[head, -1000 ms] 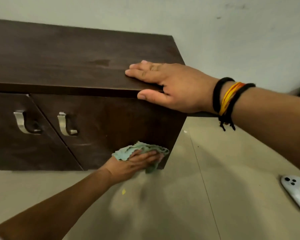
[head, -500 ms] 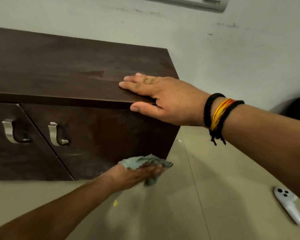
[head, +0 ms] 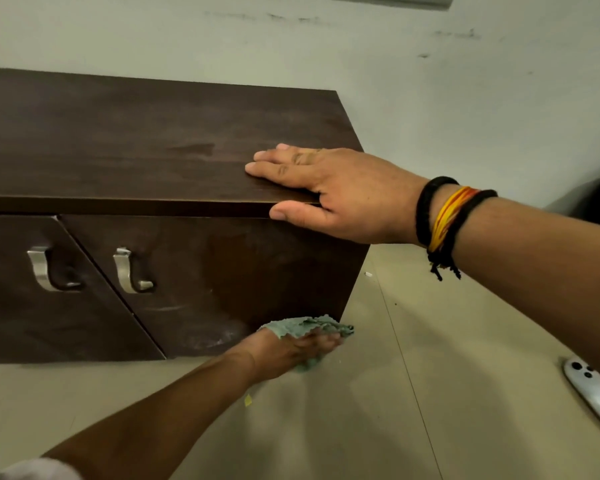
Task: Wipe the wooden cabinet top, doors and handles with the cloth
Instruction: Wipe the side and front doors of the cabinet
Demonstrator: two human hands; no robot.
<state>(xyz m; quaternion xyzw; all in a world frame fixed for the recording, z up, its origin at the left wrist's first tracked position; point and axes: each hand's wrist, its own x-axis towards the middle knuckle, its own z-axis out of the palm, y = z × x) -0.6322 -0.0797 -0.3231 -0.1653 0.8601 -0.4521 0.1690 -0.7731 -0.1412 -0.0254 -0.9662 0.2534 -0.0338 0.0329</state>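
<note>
Low down, left hand (head: 291, 348) presses crumpled cloth (head: 309, 327) against dark-grained door (head: 239, 271).

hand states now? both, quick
Left hand: closed on the green cloth, low on the right door.
Right hand: open, flat on the cabinet top, holding nothing.

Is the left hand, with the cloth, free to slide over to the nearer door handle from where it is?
Probably yes. The left hand presses the cloth low on the right door; nothing lies on the bare door face between it and the handle.
</note>
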